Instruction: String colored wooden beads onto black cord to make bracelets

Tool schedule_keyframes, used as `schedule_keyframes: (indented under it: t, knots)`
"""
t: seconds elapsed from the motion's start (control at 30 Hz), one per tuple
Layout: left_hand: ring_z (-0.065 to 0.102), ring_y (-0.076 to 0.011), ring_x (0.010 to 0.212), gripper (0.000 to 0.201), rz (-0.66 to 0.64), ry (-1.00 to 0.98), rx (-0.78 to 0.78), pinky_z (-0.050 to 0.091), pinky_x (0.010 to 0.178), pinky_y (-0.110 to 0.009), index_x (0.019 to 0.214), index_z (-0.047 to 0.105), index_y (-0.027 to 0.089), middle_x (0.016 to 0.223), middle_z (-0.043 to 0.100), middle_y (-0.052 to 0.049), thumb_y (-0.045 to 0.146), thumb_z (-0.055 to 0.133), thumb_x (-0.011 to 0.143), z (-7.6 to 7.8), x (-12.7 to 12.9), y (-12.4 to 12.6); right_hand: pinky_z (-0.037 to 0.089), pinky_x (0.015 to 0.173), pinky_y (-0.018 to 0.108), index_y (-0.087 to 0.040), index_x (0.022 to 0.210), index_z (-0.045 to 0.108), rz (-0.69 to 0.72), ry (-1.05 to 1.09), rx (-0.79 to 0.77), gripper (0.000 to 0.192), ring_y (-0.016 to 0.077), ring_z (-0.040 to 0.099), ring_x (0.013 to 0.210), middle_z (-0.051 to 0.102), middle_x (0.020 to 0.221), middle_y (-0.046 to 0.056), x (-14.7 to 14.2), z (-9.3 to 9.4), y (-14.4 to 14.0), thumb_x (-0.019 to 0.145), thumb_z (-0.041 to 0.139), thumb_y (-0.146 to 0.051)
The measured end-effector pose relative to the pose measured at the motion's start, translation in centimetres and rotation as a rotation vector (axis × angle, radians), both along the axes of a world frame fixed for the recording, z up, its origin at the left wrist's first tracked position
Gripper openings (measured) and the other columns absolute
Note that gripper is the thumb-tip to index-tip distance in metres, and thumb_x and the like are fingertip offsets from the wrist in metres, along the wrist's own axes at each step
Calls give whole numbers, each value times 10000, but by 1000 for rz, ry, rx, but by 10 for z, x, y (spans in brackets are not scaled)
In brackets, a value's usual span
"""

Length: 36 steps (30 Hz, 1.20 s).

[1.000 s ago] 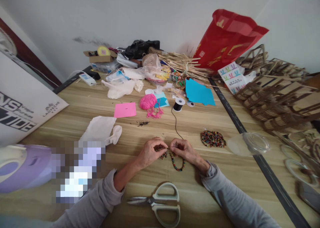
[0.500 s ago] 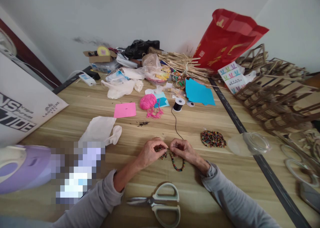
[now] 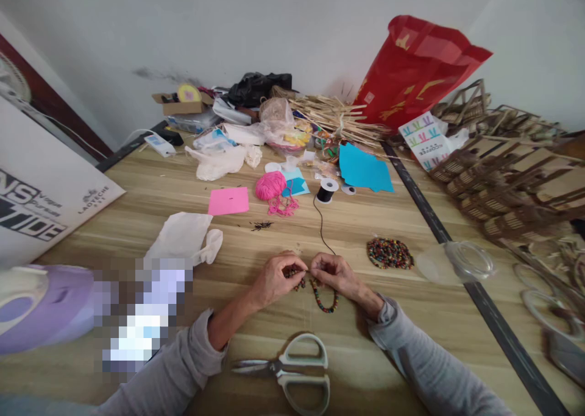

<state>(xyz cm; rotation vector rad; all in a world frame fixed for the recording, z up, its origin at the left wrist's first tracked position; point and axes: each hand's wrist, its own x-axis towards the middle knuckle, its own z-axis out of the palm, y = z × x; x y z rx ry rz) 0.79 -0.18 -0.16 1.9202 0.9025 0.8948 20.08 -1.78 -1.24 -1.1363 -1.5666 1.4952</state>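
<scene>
In the middle of the table, my left hand [image 3: 278, 276] and my right hand [image 3: 336, 274] meet with thumb and forefinger pinched, fingertips almost touching. A short string of multicoloured beads [image 3: 328, 310] hangs in a loop from my right fingers and rests on the wood. Whatever lies between my left fingertips is too small to make out. Under that hand sits a little cluster of small beads [image 3: 299, 285], partly covered by the fingers. From a spool of black cord [image 3: 326, 191], a thin line runs down to my right hand. Scissors [image 3: 292, 367] lie spread nearer me.
A heap of bead strands [image 3: 390, 253] lies to the right, beside a clear plastic bag [image 3: 457, 262]. Pink yarn [image 3: 270, 186], a pink card [image 3: 228, 201] and blue sheets [image 3: 365, 167] lie farther back. Woven baskets [image 3: 498, 190] crowd the right edge; a purple appliance [image 3: 55, 306] stands left.
</scene>
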Motion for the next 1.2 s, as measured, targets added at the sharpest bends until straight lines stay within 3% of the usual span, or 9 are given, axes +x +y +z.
schedule_keyframes:
  t: [0.7,1.2]
  knots:
    - [613,-145,717,102,-16,-28,-54,463,656,-224,795,708,129,754,671,-50,85,629,746,-9,2,-1,339,464,194,-147,754,558,2,28,-13,369,74,423,491,490,595,-29,2,-8,-3,795,643,-504]
    - [617,-129,657,27,45,-32,-246,454,624,-208,736,716,133,708,699,-28,134,700,714,-5,2,-3,379,485,208,-151,758,600,31,45,-26,330,86,466,502,550,591,-18,3,-5,-2,753,702,-464]
